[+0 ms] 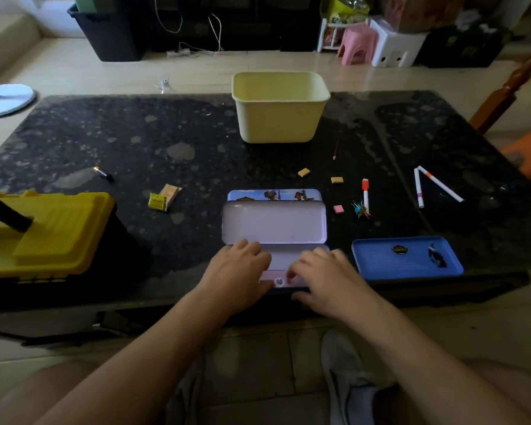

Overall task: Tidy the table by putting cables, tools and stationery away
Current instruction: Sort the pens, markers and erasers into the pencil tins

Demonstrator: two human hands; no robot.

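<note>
Resting left hand (239, 268) and right hand (322, 277) on the open pencil tin (275, 223) (grip impossible to tell), with the marker (365, 194) lying beyond the right hand, long axis pointing away.

One view only: a wide-angle camera on your head, facing forward and tilted down. The dark desk (105, 142) fills the middle, near you; your left hand (236, 271) and right hand (322, 280) lie low at centre, forearms reaching in from the bottom corners. The floor (74, 72) beyond runs along the top.
</note>
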